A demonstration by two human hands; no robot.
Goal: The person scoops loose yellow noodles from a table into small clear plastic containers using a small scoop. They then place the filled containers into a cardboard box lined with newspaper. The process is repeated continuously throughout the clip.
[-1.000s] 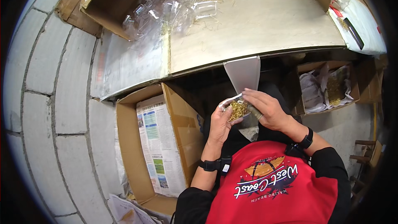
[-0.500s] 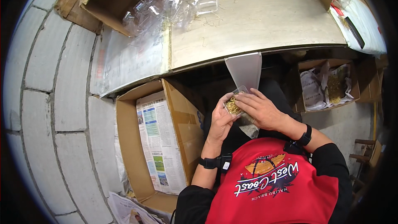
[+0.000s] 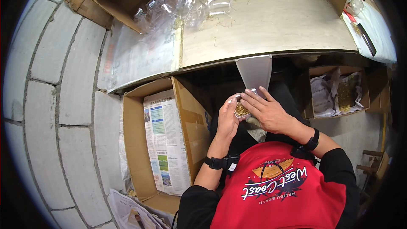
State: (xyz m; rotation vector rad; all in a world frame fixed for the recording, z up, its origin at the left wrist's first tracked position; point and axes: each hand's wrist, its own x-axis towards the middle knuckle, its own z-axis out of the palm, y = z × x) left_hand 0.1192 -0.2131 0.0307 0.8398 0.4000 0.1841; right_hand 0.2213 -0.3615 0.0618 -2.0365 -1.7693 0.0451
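From where I stand, the step in hand looks like work on one small clear box (image 3: 243,118) with gold wire pieces (image 3: 241,110) in it, held between both hands over the lap, just in front of the counter (image 3: 263,29). Whatever move follows, I'd judge it calls for keeping that box level, so the loose pieces don't spill, and for a steady hold. The left hand (image 3: 229,118) has its fingers closed around the near left side, thumb up along the edge, pinching the box. The right hand (image 3: 270,112) lies over the box's far right side, fingers stretched out nearly flat, one standing apart from the others; its thumb is hard to make out, so I cannot tell whether it grips or only presses.
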